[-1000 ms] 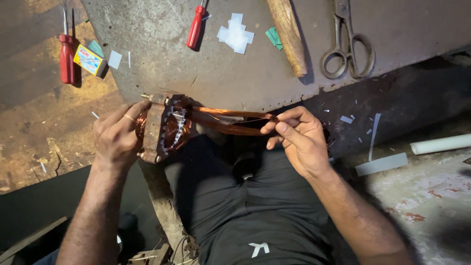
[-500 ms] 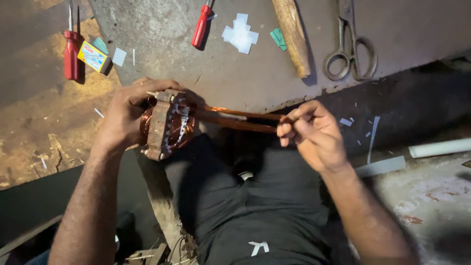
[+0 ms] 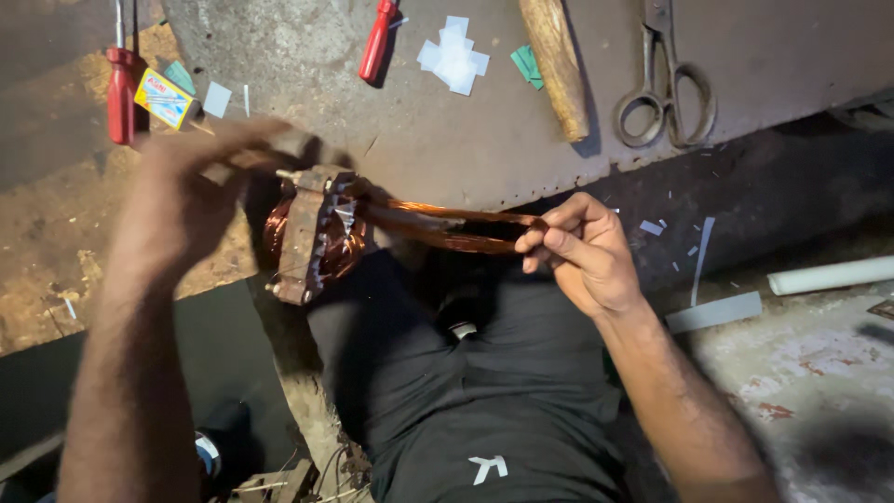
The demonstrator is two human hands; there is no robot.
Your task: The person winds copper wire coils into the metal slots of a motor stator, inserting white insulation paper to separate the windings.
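Motor stator (image 3: 312, 233) sits between the 2 hands: left hand (image 3: 191, 200) grips it, right hand (image 3: 582, 251) pinches its copper coil loop (image 3: 447, 226).

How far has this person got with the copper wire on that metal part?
Some copper windings already sit inside the metal core. In hand: the left hand steadies the core while the right hand pinches a loop of copper wire stretched out from it. That loop is not yet seated in the core. The scissors lie untouched.

Bare forearms, no sleeves visible, no watch or rings seen. Left hand (image 3: 186, 200) blurred, right hand (image 3: 582, 251) sharp. Black shorts (image 3: 484, 391), small white logo near hem.
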